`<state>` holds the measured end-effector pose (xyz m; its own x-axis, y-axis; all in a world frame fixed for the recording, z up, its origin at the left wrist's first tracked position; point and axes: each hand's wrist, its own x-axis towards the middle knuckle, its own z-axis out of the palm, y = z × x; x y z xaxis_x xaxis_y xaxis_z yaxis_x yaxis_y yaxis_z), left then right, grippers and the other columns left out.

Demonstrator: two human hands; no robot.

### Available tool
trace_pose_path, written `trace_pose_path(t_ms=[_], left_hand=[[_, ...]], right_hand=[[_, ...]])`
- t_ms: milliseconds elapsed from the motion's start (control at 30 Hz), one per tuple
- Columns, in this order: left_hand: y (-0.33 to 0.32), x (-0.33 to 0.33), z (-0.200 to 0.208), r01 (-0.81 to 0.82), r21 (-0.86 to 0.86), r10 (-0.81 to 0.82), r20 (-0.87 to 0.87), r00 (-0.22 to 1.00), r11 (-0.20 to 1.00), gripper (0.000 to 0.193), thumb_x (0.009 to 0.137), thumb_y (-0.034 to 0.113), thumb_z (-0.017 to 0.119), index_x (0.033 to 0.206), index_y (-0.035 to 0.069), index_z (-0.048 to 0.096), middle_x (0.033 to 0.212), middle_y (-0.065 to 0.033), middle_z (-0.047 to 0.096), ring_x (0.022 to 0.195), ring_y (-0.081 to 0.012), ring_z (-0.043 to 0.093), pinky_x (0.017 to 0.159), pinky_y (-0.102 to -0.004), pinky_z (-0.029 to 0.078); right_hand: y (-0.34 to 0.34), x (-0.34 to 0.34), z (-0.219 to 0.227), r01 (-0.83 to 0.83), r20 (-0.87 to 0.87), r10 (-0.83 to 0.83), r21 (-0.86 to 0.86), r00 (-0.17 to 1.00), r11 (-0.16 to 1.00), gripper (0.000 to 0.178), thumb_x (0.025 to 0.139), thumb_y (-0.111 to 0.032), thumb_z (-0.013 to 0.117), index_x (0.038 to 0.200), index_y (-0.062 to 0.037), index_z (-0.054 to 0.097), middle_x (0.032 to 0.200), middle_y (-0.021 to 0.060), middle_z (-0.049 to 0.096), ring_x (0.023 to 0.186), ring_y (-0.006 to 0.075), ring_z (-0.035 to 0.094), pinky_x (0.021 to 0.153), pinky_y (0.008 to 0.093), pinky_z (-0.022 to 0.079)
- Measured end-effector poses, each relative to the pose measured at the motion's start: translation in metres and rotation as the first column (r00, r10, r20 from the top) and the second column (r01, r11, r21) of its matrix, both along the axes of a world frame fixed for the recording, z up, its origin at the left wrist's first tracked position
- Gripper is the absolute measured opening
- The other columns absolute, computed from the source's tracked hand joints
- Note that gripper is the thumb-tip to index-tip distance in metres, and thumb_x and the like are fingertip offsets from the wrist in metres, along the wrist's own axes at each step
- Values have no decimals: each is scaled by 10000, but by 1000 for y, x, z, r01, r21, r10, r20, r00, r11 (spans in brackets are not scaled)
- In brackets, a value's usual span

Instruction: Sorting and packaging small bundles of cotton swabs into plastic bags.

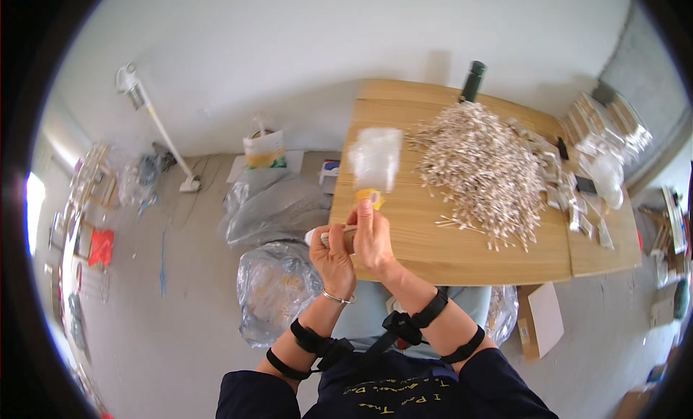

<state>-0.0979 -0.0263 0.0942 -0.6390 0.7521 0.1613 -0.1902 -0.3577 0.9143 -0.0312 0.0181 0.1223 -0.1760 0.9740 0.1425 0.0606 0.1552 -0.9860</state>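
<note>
Over the near left corner of the wooden table, my left hand (335,262) is closed round a small bundle of cotton swabs (311,237), whose white tips stick out on the left. My right hand (372,238) is closed at the bundle's other end, thumb up, its fingers partly hidden. Just beyond the right thumb is something small and yellow (375,197); whether it is held or lies on the table I cannot tell. A blurred stack of clear plastic bags (377,158) lies beyond my hands. To their right spreads a big heap of loose cotton swabs (482,170).
A dark green bottle (473,81) stands behind the heap. Packed swabs (599,127) and small packets crowd the right part of the table (433,264). Clear plastic sacks (278,293) lie on the floor at left; an open cardboard box (541,319) sits below the right edge.
</note>
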Motion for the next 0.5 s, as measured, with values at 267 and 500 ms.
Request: trace_pose_path(t_ms=[267,500], left_hand=[[-19,41,-9,435,69,-439,207,874,898,148,968,181,556,1014,40,548,871,-21,616,769,-65,567,678,-216,468],[-21,31,7,746,-584,-944,-134,300,320,290,819,37,689,1096,22,607,1109,-65,622,971,-145,615,815,-275,499]], right_hand=[[-8,76,12,35,274,-74,143,959,989,456,1001,-347,366,826,12,587,762,266,613,760,458,595,663,498,465],[-25,115,37,-453,747,191,162,636,877,394,965,-344,430,852,-20,625,915,198,656,850,399,616,738,468,499]])
